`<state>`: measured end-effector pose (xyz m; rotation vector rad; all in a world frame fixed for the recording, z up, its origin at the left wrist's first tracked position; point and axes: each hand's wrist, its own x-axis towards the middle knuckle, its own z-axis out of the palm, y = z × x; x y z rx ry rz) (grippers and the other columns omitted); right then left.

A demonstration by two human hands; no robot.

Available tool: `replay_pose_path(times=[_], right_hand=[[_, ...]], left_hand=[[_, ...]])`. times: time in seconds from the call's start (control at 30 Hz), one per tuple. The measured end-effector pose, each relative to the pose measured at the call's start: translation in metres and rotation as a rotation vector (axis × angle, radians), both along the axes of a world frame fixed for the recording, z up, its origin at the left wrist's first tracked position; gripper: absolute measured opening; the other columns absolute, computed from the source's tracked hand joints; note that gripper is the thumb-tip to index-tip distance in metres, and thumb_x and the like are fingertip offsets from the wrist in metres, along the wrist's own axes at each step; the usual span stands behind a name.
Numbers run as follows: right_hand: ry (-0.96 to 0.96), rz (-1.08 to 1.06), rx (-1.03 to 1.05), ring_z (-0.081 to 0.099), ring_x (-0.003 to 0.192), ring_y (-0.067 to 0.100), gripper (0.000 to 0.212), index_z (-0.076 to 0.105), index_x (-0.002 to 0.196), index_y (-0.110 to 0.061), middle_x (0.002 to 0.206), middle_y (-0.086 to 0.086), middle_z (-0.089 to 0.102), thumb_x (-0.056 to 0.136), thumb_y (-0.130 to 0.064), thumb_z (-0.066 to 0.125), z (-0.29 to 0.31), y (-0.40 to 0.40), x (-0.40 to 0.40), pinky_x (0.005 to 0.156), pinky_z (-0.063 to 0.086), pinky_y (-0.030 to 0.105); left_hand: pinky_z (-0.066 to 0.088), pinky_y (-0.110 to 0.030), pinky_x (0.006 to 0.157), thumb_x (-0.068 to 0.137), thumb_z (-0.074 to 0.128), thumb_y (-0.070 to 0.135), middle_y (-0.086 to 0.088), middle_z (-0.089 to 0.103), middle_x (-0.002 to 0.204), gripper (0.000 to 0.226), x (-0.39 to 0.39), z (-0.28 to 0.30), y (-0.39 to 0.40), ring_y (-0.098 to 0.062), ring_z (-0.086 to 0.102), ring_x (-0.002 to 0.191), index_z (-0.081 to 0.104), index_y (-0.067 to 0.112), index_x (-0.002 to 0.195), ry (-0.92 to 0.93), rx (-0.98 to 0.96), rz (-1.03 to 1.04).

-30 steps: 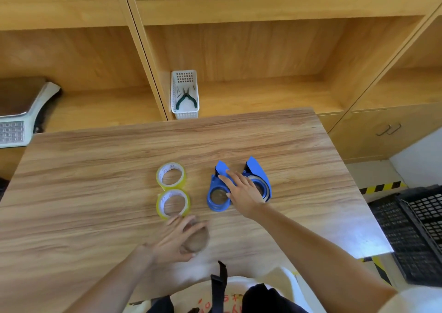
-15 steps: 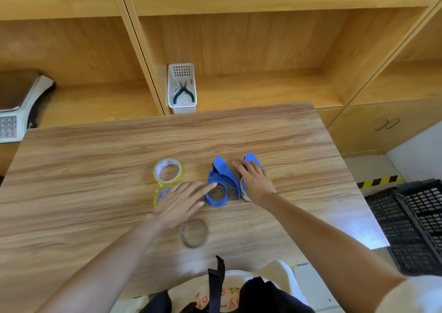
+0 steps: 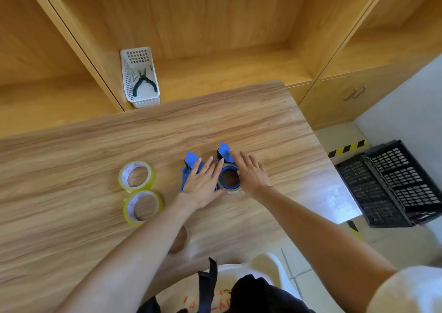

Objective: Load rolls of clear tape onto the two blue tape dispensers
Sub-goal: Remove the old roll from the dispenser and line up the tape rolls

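Two blue tape dispensers lie side by side mid-table. My left hand (image 3: 203,183) rests flat, fingers spread, over the left dispenser (image 3: 190,159) and hides most of it. The right dispenser (image 3: 224,150) carries a thin grey-brown ring (image 3: 230,189) around its blue hub. My right hand (image 3: 251,175) lies with straight fingers against that ring's right side, while my left fingertips touch its left side. Two yellowish clear tape rolls (image 3: 123,177) (image 3: 129,211) lie flat to the left, untouched.
An empty brown tape core (image 3: 185,235) lies near the table's front edge, half hidden by my left forearm. A white basket (image 3: 140,56) with pliers (image 3: 143,83) sits on the shelf behind the wooden table (image 3: 263,126). Black crates (image 3: 394,186) stand on the floor at right.
My left hand let go of the empty core near the front edge and moved right onto the left dispenser. My right hand shifted to the right side of the other dispenser's ring.
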<state>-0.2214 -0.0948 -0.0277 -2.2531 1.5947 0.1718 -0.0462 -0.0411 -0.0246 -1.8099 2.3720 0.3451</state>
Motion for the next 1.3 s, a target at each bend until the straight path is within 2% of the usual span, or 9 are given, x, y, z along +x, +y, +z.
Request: replay_pose_path(times=[0.1, 0.23, 0.43, 0.57, 0.83, 0.93, 1.07, 1.23, 1.3], right_hand=[[-0.007, 0.016, 0.033, 0.038, 0.135, 0.029, 0.08, -0.004, 0.154, -0.039, 0.152, -0.003, 0.037, 0.096, -0.012, 0.044, -0.001, 0.0, -0.008, 0.108, 0.033, 0.043], [-0.012, 0.049, 0.041, 0.047, 0.128, 0.028, 0.091, -0.006, 0.155, -0.036, 0.135, -0.002, 0.055, 0.09, -0.006, 0.049, 0.0, 0.001, -0.011, 0.104, 0.038, 0.041], [-0.018, 0.061, 0.052, 0.045, 0.132, 0.026, 0.089, -0.005, 0.156, -0.031, 0.138, -0.001, 0.055, 0.09, -0.007, 0.05, 0.006, -0.003, -0.014, 0.104, 0.037, 0.039], [-0.004, 0.028, 0.063, 0.046, 0.129, 0.027, 0.09, -0.007, 0.156, -0.029, 0.13, 0.001, 0.059, 0.091, -0.008, 0.051, 0.012, -0.008, -0.014, 0.1, 0.04, 0.039], [0.141, -0.029, 0.043, 0.062, 0.106, 0.031, 0.097, -0.012, 0.156, -0.026, 0.117, 0.014, 0.065, 0.09, -0.003, 0.056, 0.025, -0.016, -0.018, 0.097, 0.045, 0.041], [0.154, -0.063, 0.05, 0.065, 0.095, 0.03, 0.096, -0.013, 0.155, -0.028, 0.109, 0.013, 0.068, 0.091, -0.003, 0.054, 0.024, -0.018, -0.019, 0.089, 0.047, 0.04], [0.154, -0.083, 0.054, 0.067, 0.084, 0.029, 0.087, -0.012, 0.154, -0.037, 0.101, 0.012, 0.068, 0.098, -0.01, 0.049, 0.023, -0.018, -0.022, 0.068, 0.044, 0.037], [0.107, 0.017, 0.099, 0.064, 0.099, 0.034, 0.088, -0.005, 0.152, -0.047, 0.117, 0.009, 0.062, 0.095, -0.004, 0.047, 0.027, -0.011, -0.026, 0.07, 0.042, 0.039], [0.073, 0.012, 0.12, 0.062, 0.106, 0.034, 0.087, -0.001, 0.152, -0.048, 0.125, 0.007, 0.058, 0.094, -0.004, 0.047, 0.031, -0.008, -0.027, 0.075, 0.044, 0.041]], left_hand=[[-0.003, -0.049, 0.12, 0.091, 0.053, 0.05, -0.009, 0.019, 0.162, 0.099, -0.02, -0.003, -0.003, -0.023, 0.001, 0.151, -0.013, 0.01, 0.153, -0.012, 0.053, 0.051], [0.002, -0.051, 0.12, 0.087, 0.062, 0.044, -0.01, 0.025, 0.159, 0.109, -0.034, -0.004, -0.006, -0.027, 0.006, 0.15, -0.019, 0.012, 0.151, 0.006, 0.053, 0.107], [0.004, -0.052, 0.118, 0.084, 0.066, 0.044, -0.01, 0.037, 0.15, 0.114, -0.034, -0.005, -0.012, -0.029, 0.015, 0.148, -0.019, 0.013, 0.151, 0.024, 0.053, 0.106], [0.002, -0.052, 0.119, 0.082, 0.068, 0.046, -0.009, 0.042, 0.146, 0.116, -0.034, -0.008, -0.013, -0.028, 0.018, 0.147, -0.02, 0.013, 0.151, 0.036, 0.035, 0.107], [0.0, -0.055, 0.118, 0.079, 0.067, 0.057, -0.004, 0.044, 0.144, 0.12, -0.027, -0.006, -0.014, -0.028, 0.018, 0.147, -0.021, 0.02, 0.151, 0.079, 0.041, 0.074], [0.002, -0.054, 0.119, 0.08, 0.065, 0.058, -0.002, 0.043, 0.145, 0.118, -0.027, -0.004, -0.013, -0.026, 0.019, 0.147, -0.021, 0.022, 0.151, 0.112, 0.031, 0.066], [0.005, -0.051, 0.119, 0.082, 0.064, 0.058, -0.003, 0.041, 0.147, 0.115, -0.026, -0.002, -0.01, -0.024, 0.021, 0.146, -0.021, 0.022, 0.152, 0.122, 0.021, 0.052], [0.026, -0.04, 0.111, 0.084, 0.064, 0.051, -0.003, 0.044, 0.143, 0.109, -0.032, -0.001, -0.012, -0.022, 0.043, 0.13, -0.014, 0.02, 0.153, 0.147, -0.049, 0.061], [0.029, -0.037, 0.107, 0.084, 0.066, 0.049, -0.005, 0.042, 0.145, 0.109, -0.036, 0.001, -0.014, -0.021, 0.046, 0.129, -0.014, 0.02, 0.153, 0.164, -0.057, 0.061]])
